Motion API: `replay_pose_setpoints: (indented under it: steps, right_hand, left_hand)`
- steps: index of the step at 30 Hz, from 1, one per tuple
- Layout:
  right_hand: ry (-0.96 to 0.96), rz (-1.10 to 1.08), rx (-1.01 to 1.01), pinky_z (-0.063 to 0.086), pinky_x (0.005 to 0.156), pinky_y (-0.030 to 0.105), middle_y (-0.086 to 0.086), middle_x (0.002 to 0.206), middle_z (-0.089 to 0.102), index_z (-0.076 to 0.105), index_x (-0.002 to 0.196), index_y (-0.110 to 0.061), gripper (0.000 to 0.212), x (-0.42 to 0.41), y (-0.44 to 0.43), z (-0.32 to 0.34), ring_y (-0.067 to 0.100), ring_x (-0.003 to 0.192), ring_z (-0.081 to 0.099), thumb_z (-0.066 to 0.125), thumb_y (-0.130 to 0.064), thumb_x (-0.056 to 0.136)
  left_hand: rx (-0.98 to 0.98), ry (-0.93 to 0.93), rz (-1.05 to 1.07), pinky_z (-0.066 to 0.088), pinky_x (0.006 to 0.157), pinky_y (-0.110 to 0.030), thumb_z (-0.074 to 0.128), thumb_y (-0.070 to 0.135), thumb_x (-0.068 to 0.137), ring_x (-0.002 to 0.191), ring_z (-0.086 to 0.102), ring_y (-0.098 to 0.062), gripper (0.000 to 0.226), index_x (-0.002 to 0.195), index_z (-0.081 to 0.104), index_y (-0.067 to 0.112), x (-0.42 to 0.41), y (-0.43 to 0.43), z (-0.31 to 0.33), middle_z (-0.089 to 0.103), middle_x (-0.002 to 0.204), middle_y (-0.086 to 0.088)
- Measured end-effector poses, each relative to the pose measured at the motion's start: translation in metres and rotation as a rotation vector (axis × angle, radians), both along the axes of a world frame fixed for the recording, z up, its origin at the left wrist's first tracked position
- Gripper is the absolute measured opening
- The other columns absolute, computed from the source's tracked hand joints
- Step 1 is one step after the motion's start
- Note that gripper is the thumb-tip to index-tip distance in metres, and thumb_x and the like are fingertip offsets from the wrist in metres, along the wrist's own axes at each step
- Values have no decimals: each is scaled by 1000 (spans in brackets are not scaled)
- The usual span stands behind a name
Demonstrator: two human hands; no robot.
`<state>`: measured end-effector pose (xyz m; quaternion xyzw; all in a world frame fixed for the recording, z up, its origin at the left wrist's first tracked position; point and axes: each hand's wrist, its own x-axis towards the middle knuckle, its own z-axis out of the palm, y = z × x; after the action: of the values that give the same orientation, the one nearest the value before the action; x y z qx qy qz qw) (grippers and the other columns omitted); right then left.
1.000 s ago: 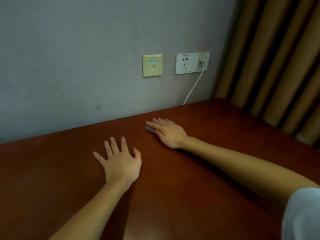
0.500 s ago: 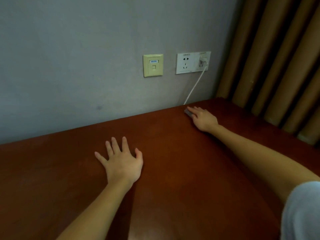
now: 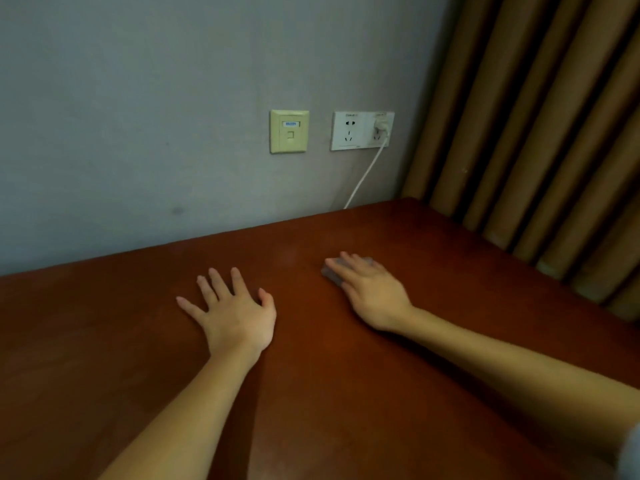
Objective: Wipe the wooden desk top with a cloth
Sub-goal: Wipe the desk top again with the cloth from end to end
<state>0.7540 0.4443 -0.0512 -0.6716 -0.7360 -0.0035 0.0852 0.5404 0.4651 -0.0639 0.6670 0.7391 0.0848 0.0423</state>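
Head view, looking down over my two forearms.

1. surface (image 3: pixel 346 393): wooden desk top, red-brown, smooth with a dull sheen. It fills the lower half of the view, with its far edge against the wall and its right edge beside the curtain.

2. cloth (image 3: pixel 331 276): small and grey, lying flat on the surface right of centre, towards the far side but short of the far edge. My fingers cover most of it; only its left rim and a far corner show.

3. right grip (image 3: pixel 375 294): palm down on the cloth, fingers straight and close together, pressing it onto the surface. The forearm runs in from the lower right, with a pale sleeve (image 3: pixel 632 452) at the frame's corner.

4. left grip (image 3: pixel 237 315): palm flat on bare wood, left of the cloth and apart from it, fingers spread, thumb out to the right, holding nothing. The forearm enters from the bottom edge.

5. wall (image 3: pixel 138 98): plain grey, behind the surface.

6. data socket plate (image 3: pixel 289 131): cream, square, wall-mounted, with a small blue label.

7. power outlet plate (image 3: pixel 349 131): white, just right of the data socket plate. A white plug (image 3: pixel 381 125) sits in its right-hand socket. A white cable (image 3: pixel 363 178) drops from the plug and passes behind the surface's far edge.

8. curtain (image 3: pixel 536 133): tan, in vertical folds, on the right side.
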Motion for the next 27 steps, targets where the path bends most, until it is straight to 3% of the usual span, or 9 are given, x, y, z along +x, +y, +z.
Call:
replay_pose_setpoints:
  steps: [7, 13, 19, 24, 27]
  right_hand:
    - [75, 156, -39, 7, 118, 37, -1, 158, 21, 21, 149, -38, 46, -60, 53, 0, 17, 146, 15, 25, -33, 103]
    - [131, -122, -11, 12, 119, 33, 0, 156, 26, 27, 149, -35, 47, 29, 80, -5, 17, 145, 21, 25, -44, 103]
    - [153, -454, 22, 15, 119, 35, 0, 155, 28, 28, 147, -38, 45, 133, -10, -1, 19, 145, 22, 31, -38, 102]
    - [74, -369, 24, 13, 120, 39, -2, 157, 22, 23, 149, -37, 46, 104, -78, -7, 19, 146, 18, 29, -36, 103]
    - [39, -267, 2, 11, 120, 37, -5, 158, 18, 19, 149, -39, 46, 56, -101, -1, 16, 146, 15, 25, -36, 103]
  left_hand:
    - [-10, 13, 22, -2, 114, -63, 18, 50, 97, 147, -5, -31, 66, 154, 6, 19, 1, 2, 0, 0, 160, -13]
    - [-1, 8, 6, -2, 113, -63, 17, 52, 96, 147, -5, -32, 67, 154, 5, 19, 0, 2, -1, -1, 160, -14]
    - [4, 2, 3, -2, 113, -64, 18, 51, 96, 147, -3, -33, 67, 154, 8, 18, 0, 2, -1, 1, 160, -15]
    - [15, -45, -8, 1, 112, -65, 25, 48, 97, 147, 2, -35, 64, 152, 19, 15, -1, -4, 6, 8, 159, -17]
    - [123, -77, -86, 4, 115, -62, 36, 37, 98, 147, 7, -32, 56, 148, 31, 14, -1, -17, 9, 15, 158, -16]
